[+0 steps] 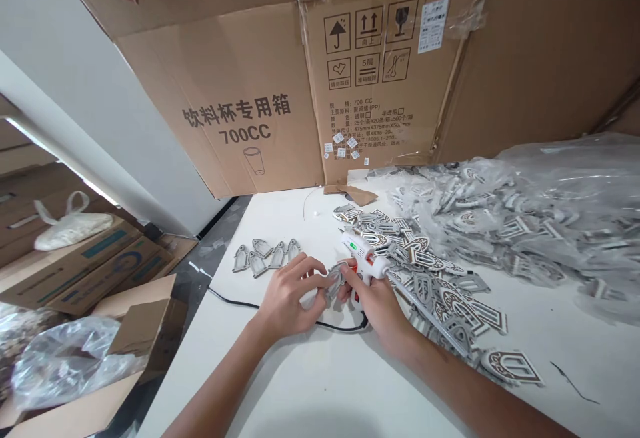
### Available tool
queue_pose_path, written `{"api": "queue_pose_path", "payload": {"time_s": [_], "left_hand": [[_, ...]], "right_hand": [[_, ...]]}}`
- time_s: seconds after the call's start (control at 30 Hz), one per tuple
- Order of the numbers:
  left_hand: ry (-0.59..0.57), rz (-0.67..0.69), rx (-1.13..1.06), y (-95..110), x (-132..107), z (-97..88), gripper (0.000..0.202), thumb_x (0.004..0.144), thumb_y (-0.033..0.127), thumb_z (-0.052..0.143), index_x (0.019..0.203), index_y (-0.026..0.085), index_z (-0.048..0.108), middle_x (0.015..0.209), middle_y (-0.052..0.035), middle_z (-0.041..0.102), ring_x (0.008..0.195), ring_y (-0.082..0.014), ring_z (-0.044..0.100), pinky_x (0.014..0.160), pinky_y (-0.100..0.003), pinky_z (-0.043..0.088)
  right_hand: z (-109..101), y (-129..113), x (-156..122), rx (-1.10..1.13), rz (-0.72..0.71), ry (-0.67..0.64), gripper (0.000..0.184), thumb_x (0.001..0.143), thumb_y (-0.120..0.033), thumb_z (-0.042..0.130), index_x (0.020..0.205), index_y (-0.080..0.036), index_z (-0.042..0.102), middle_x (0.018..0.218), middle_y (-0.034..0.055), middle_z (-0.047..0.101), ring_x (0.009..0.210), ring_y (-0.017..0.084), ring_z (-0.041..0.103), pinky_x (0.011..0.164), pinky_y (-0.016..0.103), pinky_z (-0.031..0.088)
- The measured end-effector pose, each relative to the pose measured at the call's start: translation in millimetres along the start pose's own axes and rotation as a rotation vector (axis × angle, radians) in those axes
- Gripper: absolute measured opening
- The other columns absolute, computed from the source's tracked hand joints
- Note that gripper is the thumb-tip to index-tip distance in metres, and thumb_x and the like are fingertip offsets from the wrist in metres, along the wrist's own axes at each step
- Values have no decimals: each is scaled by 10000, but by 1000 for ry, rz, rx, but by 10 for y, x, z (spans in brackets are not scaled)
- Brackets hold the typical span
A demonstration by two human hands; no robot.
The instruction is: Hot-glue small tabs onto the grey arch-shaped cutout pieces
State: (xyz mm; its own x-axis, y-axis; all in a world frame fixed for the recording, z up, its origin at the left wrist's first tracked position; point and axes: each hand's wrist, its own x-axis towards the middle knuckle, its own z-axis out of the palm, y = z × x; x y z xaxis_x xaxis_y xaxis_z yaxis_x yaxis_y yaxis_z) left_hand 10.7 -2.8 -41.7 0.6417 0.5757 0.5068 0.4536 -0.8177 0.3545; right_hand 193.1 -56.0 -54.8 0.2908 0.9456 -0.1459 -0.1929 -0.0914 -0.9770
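My left hand [294, 295] is closed, with thumb and fingertips on a small grey arch-shaped piece [334, 283]. My right hand [376, 299] is wrapped round a white hot glue gun [364, 251] with red parts, its nozzle pointing up and left. The right thumb and fingertips also meet the grey piece, which is partly hidden by fingers. From the back of the gun a long glue stick [425, 308] runs out to the right. Several similar grey frames [257, 264] lie in a group left of my hands.
A heap of grey-and-white arch pieces [445, 291] covers the right side of the white table [320, 391], with more in clear plastic bags [525, 205]. A black cord [235, 301] crosses under my hands. Cardboard boxes [250, 71] wall the back; an open carton [165, 331] stands left.
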Motion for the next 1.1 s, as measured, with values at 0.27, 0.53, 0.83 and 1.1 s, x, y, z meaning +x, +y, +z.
{"api": "queue_pose_path", "payload": {"time_s": [0.27,0.53,0.83,1.1], "left_hand": [[-171,-557,-673,47,80,6,311,945,472,705,1079,195,657,743,-3,668,667,-148,628,700,-290,538],[203,-722,-789,-27,129,-120,369,836,485,830,945,192,634,730,13,650,619,-126,620,653,-267,543],[271,-753,-757,-52,124,-105,381,829,487,829,976,188,644,776,-11,702,630,-139,646,677,-286,544],[268,-741,-818,-38,120,-112,357,841,446,832,985,182,640,751,6,674,629,-126,631,680,-276,531]], "right_hand": [[-41,49,10,-4,-56,-128,508,884,-685,696,1058,-207,681,669,-6,671,700,188,641,695,287,500],[-1,-62,-128,-109,-130,-264,524,982,-691,543,1002,-184,676,731,5,659,580,128,499,612,272,429],[-10,-24,-199,-196,-127,-308,475,959,-676,597,868,-213,657,640,-36,535,564,121,410,549,255,325],[6,71,-178,-227,-119,-301,439,983,-636,581,841,-224,624,629,-31,533,553,122,379,529,258,290]]}}
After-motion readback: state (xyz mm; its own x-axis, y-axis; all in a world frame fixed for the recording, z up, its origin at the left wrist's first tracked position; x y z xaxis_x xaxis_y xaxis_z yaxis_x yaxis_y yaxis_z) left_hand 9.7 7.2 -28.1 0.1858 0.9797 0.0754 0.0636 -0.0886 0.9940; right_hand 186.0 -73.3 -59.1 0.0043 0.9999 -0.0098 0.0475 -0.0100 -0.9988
